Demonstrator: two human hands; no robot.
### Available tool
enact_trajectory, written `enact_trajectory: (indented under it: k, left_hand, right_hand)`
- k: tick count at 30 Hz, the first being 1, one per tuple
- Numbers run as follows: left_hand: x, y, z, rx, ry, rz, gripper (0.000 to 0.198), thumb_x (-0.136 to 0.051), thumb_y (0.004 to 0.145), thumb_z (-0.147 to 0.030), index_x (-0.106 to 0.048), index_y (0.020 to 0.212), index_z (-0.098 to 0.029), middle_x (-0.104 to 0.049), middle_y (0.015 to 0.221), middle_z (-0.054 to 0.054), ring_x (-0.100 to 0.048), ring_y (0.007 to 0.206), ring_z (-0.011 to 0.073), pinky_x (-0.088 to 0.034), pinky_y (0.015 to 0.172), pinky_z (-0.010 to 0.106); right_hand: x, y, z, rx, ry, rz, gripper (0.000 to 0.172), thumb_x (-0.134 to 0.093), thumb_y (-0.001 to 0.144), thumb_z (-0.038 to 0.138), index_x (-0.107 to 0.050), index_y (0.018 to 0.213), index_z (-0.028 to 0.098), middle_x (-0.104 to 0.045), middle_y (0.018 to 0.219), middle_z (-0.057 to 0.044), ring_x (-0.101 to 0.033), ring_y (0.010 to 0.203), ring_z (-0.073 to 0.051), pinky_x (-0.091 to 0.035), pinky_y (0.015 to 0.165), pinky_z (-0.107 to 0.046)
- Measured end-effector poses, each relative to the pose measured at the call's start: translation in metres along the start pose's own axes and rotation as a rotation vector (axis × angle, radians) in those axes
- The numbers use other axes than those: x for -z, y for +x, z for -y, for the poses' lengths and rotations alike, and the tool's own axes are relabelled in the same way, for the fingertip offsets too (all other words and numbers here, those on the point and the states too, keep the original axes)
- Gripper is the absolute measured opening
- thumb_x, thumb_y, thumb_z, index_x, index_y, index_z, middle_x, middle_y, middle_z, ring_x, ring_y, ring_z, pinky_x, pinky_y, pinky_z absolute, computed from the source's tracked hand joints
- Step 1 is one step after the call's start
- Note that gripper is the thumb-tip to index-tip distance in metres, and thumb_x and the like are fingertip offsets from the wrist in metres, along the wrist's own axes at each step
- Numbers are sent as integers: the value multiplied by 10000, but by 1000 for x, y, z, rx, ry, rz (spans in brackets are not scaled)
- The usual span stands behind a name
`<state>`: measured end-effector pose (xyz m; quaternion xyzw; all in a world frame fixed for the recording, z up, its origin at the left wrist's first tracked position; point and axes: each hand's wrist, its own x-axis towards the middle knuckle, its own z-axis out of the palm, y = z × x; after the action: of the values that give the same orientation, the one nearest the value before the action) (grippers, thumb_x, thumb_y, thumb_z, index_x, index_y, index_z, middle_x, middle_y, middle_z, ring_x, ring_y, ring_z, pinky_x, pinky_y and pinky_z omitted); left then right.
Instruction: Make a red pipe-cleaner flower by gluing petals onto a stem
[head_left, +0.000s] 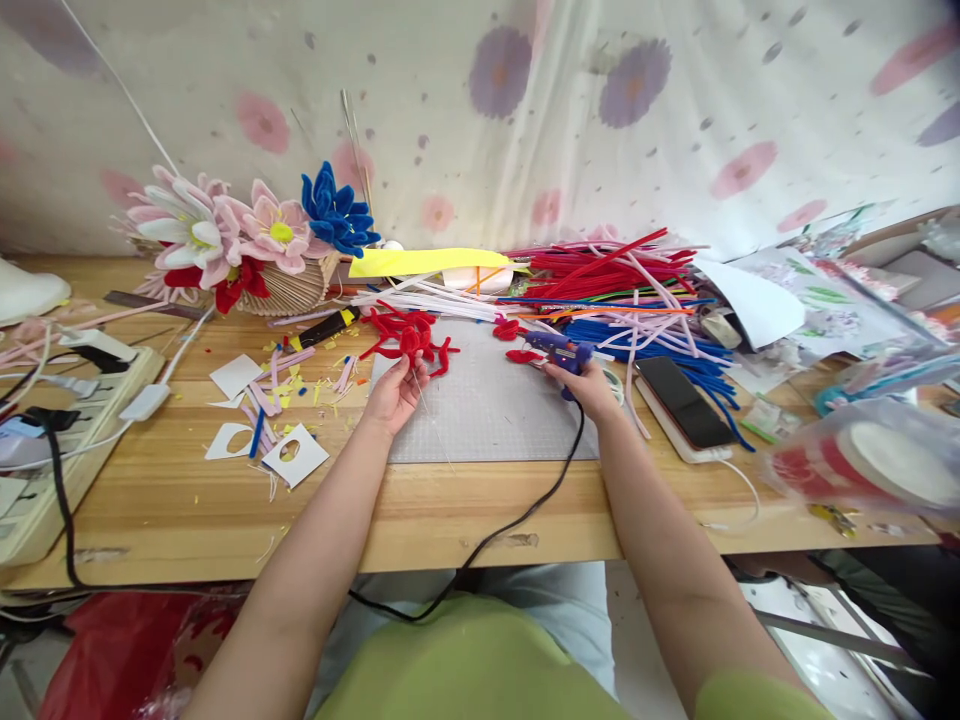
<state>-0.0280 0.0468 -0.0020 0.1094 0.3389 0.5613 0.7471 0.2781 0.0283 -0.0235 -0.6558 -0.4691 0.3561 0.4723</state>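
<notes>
My left hand (396, 394) is closed in a pinch at the lower edge of a red pipe-cleaner flower (409, 332) with several looped, curling petals. A thin pale strand trails from these fingers down across the grey cutting mat (487, 410); I cannot tell if it is wire or glue. Wrapped round a blue glue gun (561, 350), my right hand (589, 388) is closed above the mat's right side. The gun's nozzle points left, close to a loose red petal (523, 356). Another red petal piece (508, 329) lies just behind. The gun's black cord (517, 520) drops over the table's front edge.
Finished pipe-cleaner flowers (277, 232) stand at the back left. Paper scraps (296, 456) and a yellow-black cutter (326, 327) lie left of the mat. Bundled pipe cleaners (615, 275) fill the back right, beside a phone (686, 400). A power strip (82, 440) sits far left.
</notes>
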Motion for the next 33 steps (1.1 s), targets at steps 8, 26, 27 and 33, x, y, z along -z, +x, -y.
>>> enact_trajectory:
  k: [8,26,27,33]
  left_hand:
    - [2,7,4,-9,-13,3,169,-483,901,-146,-645,906,-101,-678,694,19,-648,608,60,-542,617,150]
    - [18,26,-7,-286,3,-16,54,-628,816,-211,-654,805,-164,-700,753,-2,-659,717,72,-377,1024,436]
    - [20,26,-9,-285,6,-6,54,-634,812,-219,-651,813,-168,-700,758,-7,-657,721,70,-375,1023,461]
    - [17,17,-13,-231,-7,-13,99,-570,862,-210,-638,820,-151,-682,707,-15,-643,666,60,-497,919,403]
  right_hand:
    - [17,0,-13,-48,137,-187,441,-725,569,479,-619,839,147,-690,759,-88,-668,739,-231,-543,700,-370]
    - [23,0,-25,34,-345,-260,539,-616,617,572,-670,882,106,-692,831,-129,-620,798,-262,-463,738,-379]
    - [23,0,-26,32,-359,-265,541,-610,625,574,-668,889,105,-690,832,-129,-617,792,-259,-461,730,-374]
    - [21,0,-18,2,-519,-242,455,-583,686,527,-662,860,114,-675,800,-130,-612,773,-262,-450,718,-371]
